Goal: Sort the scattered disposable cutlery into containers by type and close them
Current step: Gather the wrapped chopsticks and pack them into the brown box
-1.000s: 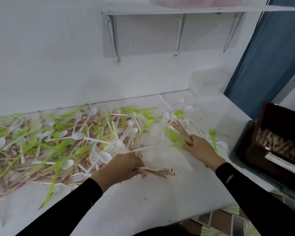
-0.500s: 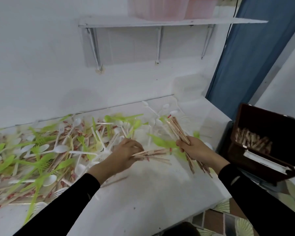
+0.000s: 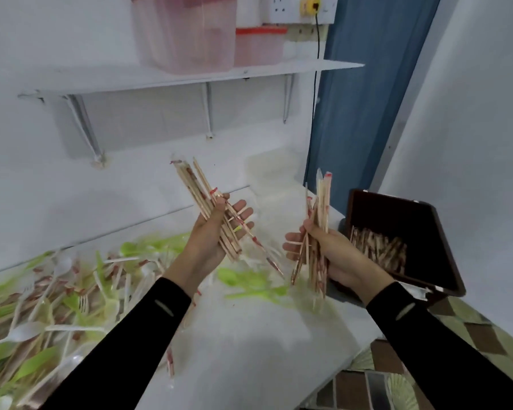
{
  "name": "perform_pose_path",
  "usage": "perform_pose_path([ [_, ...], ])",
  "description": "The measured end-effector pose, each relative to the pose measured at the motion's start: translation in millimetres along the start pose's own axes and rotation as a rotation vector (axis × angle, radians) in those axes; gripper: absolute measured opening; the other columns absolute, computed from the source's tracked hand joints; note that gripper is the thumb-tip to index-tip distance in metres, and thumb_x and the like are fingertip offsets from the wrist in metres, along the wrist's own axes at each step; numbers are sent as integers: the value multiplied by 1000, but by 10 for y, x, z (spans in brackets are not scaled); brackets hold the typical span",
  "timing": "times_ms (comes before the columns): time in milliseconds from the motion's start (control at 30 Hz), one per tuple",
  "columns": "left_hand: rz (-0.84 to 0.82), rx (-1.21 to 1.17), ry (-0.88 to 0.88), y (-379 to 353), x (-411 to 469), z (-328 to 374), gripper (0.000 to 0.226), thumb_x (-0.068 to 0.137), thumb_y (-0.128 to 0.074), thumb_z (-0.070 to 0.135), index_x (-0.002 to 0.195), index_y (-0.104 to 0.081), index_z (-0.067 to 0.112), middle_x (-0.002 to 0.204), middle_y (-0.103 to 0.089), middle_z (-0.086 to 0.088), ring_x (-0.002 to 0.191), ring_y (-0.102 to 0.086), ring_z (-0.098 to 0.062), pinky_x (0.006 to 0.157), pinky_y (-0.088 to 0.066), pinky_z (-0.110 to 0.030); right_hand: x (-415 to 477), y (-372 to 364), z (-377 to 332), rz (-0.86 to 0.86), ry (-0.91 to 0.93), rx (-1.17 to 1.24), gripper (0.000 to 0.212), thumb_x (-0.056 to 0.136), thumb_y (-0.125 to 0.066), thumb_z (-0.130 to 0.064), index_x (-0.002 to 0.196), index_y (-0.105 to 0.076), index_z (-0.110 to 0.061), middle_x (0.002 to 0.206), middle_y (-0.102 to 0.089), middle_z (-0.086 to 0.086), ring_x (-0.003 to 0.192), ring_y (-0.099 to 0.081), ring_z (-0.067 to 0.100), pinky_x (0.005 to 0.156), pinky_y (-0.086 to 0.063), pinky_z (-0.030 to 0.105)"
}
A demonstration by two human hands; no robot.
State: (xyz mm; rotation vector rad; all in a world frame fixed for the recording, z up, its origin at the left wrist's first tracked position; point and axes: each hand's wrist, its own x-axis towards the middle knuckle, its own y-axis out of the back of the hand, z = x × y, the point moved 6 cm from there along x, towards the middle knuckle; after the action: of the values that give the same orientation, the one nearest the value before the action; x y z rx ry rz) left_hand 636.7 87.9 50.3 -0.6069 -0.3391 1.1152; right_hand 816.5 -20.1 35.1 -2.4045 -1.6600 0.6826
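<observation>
- Head view, change: both of my hands have risen off the table (image 3: 249,350) since half a second ago. Each carries its sticks clear of the surface, where before they were gathering low over the scatter.
- Head view, hands: my left hand (image 3: 216,232) lies palm-up, thumb clamped across the left bundle of chopsticks (image 3: 200,193), fingers fairly straight beneath it. My right hand (image 3: 329,253) is curled round the right bundle of chopsticks (image 3: 319,208), which it holds near upright.
- Head view, handling, as judged: the sticks are light, thin and stiff. Their wrappers look slick, so loose ones may slide out endwise. Several in the left bundle already splay below my palm. A firm hold round the middle of each sheaf is advisable, with the ends squared before release.
- Head view, position: the two bundles are apart, one per hand, both in the air. The brown box (image 3: 427,232) stands open just beyond my right hand, with sorted chopsticks (image 3: 379,250) in it. The pile of spoons and forks (image 3: 57,291) lies below and outward of my left forearm, well apart from the box, with further chopsticks mixed in.
</observation>
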Motion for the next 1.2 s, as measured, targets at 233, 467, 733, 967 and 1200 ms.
perform_pose_path([
  [233, -25, -150, 125, -713, 406, -457, 16, 102, -46, 27, 106, -59, 18, 88, -74, -5, 82, -73, -19, 68, -61, -37, 23, 578, -476, 30, 36, 2, 16, 101, -50, -26, 96, -53, -11, 58, -46, -1, 46, -44, 12, 44, -44, 25],
  [467, -84, -89, 173, -1488, 719, -795, 19, 102, -47, 27, 112, -59, 16, 87, -74, -5, 84, -73, -19, 72, -61, -38, 87, 1333, -890, 229, 169, 88, 22, 103, -48, -24, 117, -56, -9, 65, -47, 1, 48, -43, 12, 45, -43, 26],
  [733, -167, 46, 218, -2196, 957, -1569, 19, 101, -50, 30, 114, -59, 19, 92, -73, -7, 86, -72, -18, 76, -60, -34, 359, 1865, -1020, 441, 223, -87, 17, 103, -47, -24, 108, -54, -9, 69, -54, 3, 51, -50, 14, 47, -49, 29],
  [967, -176, 582, 381, -2098, 973, -2487, 20, 101, -52, 20, 115, -60, 7, 88, -68, -10, 71, -63, -16, 70, -57, -29, 564, 2227, -398, 567, -53, -572, 32, 95, -54, -27, 111, -64, 0, 104, -70, 17, 93, -67, 27, 82, -56, 33],
  [1200, -669, 1411, 351, -2051, 972, -2812, 58, 89, -64, 16, 142, -41, 15, 126, -56, -4, 112, -55, -18, 87, -49, -23, 580, 2400, -378, 630, -280, -820, 55, 96, -55, -28, 136, -40, 6, 136, -54, 20, 122, -55, 32, 86, -44, 26],
])
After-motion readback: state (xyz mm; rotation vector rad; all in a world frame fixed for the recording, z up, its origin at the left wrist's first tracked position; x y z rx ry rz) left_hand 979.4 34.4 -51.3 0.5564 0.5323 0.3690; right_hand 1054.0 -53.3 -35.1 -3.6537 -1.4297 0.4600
